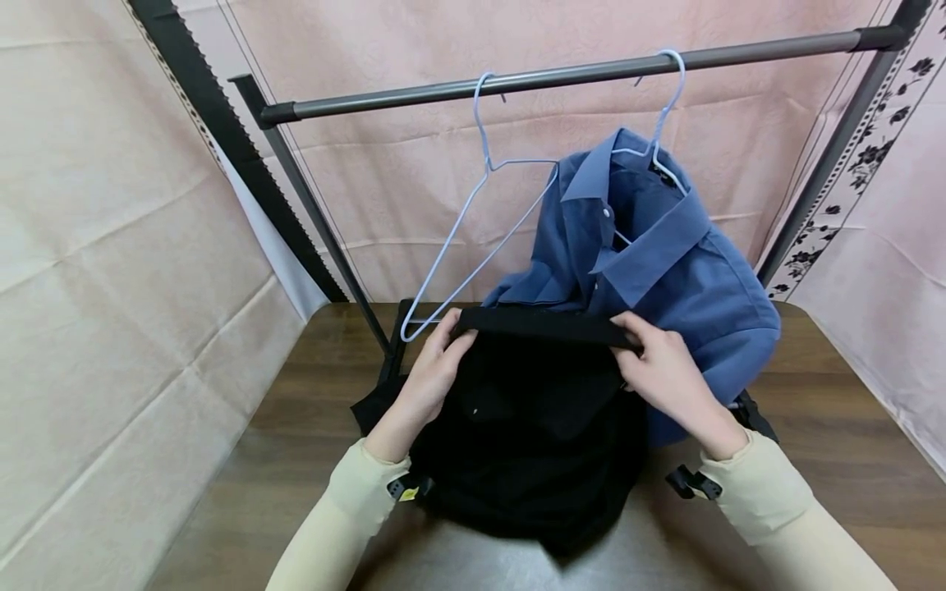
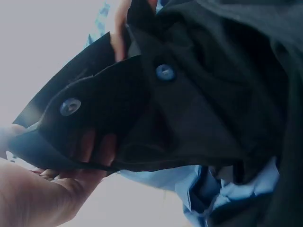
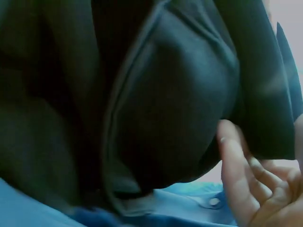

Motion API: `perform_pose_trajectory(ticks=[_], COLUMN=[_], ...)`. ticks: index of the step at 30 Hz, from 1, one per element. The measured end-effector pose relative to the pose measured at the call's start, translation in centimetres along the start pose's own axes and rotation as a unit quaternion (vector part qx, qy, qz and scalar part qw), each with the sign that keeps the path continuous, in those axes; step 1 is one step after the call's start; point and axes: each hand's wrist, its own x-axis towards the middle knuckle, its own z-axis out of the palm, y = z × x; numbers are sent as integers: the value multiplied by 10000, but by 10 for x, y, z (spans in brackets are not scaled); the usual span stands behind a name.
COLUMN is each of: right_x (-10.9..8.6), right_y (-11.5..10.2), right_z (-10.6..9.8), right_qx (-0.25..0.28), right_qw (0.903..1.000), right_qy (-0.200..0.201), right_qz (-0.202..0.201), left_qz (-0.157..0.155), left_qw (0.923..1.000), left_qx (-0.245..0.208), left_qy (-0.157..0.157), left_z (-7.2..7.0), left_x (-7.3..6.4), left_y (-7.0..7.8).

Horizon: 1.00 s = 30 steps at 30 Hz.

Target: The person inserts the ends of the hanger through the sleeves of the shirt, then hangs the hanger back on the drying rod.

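Note:
A black button-up shirt [image 1: 532,443] hangs between my two hands, low over the table. My left hand [image 1: 432,369] pinches the left end of its collar [image 1: 543,322], and my right hand [image 1: 665,369] grips the right end, so the collar is stretched nearly straight. Two dark buttons show on the black cloth in the left wrist view, one button [image 2: 70,107] close to the left fingers. Seen from the right wrist, the fingers [image 3: 232,151] lie along the collar's edge. Just beyond the left hand, a bare light-blue hanger [image 1: 451,238] dangles with its lower corner near the fingertips.
A blue shirt [image 1: 665,271] hangs on a second light-blue hanger [image 1: 668,107] behind the black shirt and partly covered by it. Both hangers hook over a dark metal rail [image 1: 392,98]. The rack stands on a wooden table [image 1: 244,484], with pale cloth [image 1: 133,246] around it.

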Motion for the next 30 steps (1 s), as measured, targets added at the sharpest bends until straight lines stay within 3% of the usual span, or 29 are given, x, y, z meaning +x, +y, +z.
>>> perform_pose_trajectory(ticks=[5, 8, 14, 20, 26, 30], right_x=[5, 10, 22, 31, 41, 47], right_y=[-16, -27, -53, -74, -95, -116], right_z=[-12, -17, -30, -41, -50, -56], right_qx=[191, 222, 916, 1379, 1764, 2171], right_qw=[9965, 9898, 9714, 9522, 9246, 8909], right_qy=[775, 1319, 1956, 2324, 2603, 2877], right_qz=[-241, -484, -988, -1422, -2148, -2766], left_qz=[607, 1079, 2027, 2712, 3385, 3842], left_qw=[9933, 9851, 9666, 9495, 9281, 9088], left_qx=[-955, -1230, -1100, -977, -908, -732], left_qy=[247, 522, 1121, 1237, 1254, 1455], left_z=[13, 18, 21, 21, 20, 22], left_x=[3, 7, 18, 24, 31, 34], left_y=[14, 25, 50, 74, 103, 125])
